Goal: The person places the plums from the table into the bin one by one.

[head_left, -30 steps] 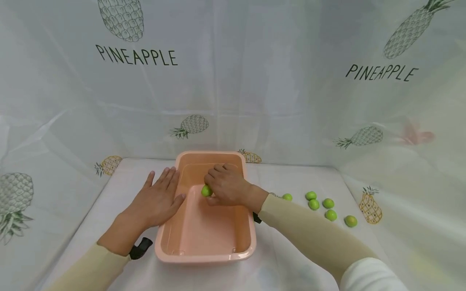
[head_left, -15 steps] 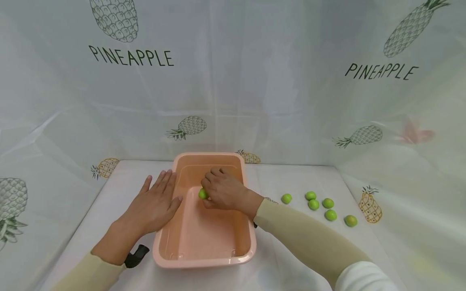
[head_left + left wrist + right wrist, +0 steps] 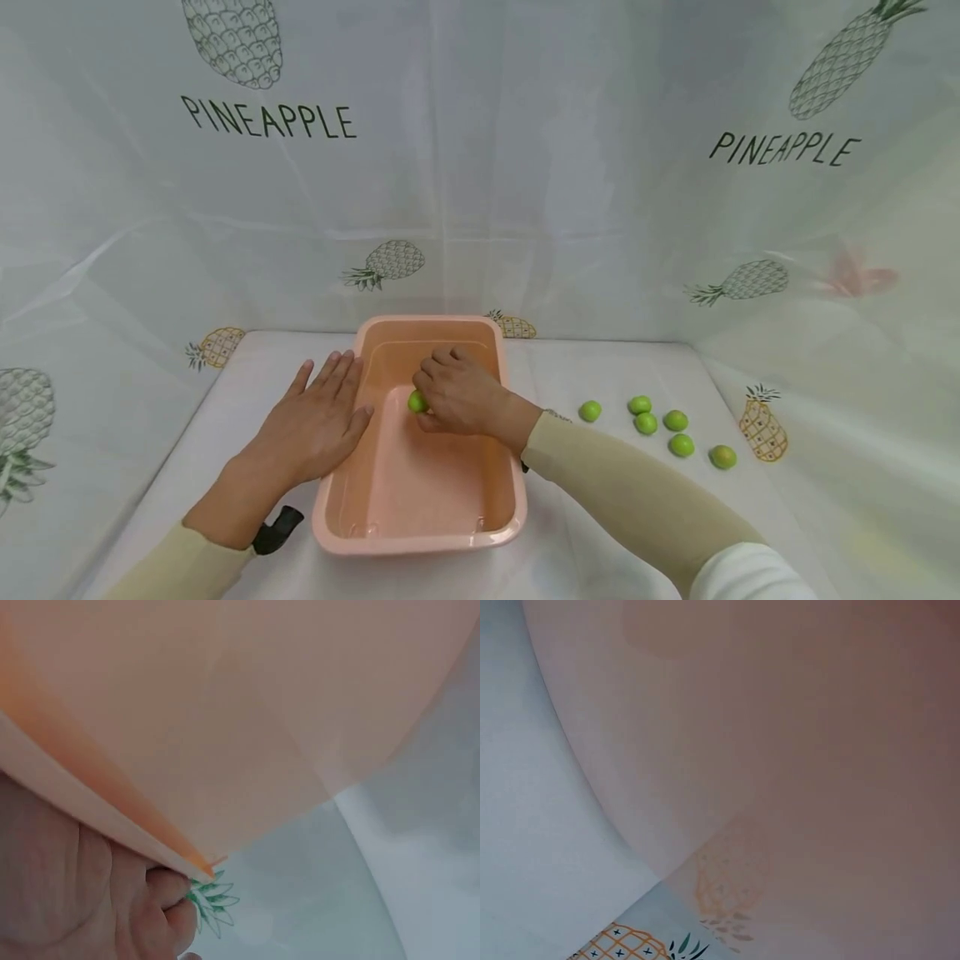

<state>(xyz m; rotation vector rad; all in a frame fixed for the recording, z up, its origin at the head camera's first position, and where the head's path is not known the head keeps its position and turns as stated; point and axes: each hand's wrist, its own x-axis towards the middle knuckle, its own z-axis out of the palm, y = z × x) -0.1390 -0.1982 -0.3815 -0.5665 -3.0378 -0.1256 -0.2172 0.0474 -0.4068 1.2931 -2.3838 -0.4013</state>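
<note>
Grips a lime in the curled fingers of the right hand, within the peach basin's outline (hard to judge how high). Lays the left hand, straight-fingered, against the left rim. Note six more limes, right.

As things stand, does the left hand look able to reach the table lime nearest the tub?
Probably not directly: the tub and the right hand lie between the left hand and that lime.

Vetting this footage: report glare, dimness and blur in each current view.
Head: bright, green fruits distinct, pale glare streaks on the printed sheet at left; left wrist: dim, left hand shadowed, basin hazy; right wrist: dim, pink surface hazy, printed pineapple crisper.
</note>
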